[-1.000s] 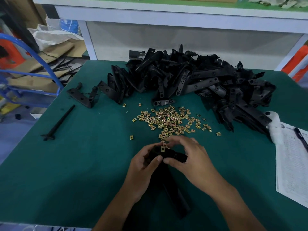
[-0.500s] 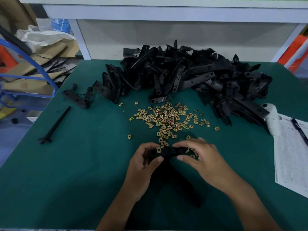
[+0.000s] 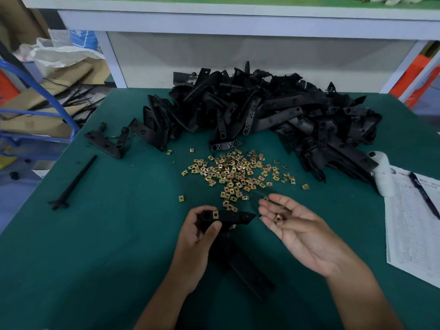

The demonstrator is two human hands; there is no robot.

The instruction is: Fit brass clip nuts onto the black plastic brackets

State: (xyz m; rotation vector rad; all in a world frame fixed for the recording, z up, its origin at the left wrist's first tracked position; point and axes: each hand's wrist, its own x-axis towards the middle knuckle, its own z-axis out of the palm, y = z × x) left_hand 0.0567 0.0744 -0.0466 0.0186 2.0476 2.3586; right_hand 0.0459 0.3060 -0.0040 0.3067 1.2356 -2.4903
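Observation:
My left hand grips a black plastic bracket near the table's front centre, and one brass clip nut sits in the bracket's top face beside my thumb. The bracket's long arm runs down toward me. My right hand is held palm up to the right of the bracket, fingers spread, with a loose brass nut lying on the fingers. Just beyond both hands a scatter of brass clip nuts covers the green mat. A big heap of black brackets lies at the back.
A lone bracket and a thin black spike lie at the left. Paper sheets with a pen and a white roll sit at the right edge. A white bench frame stands behind, a blue cart to the left.
My right hand has come off the bracket, moved right and turned palm up with a nut on its fingers. The left hand keeps the bracket, one nut now seated in it.

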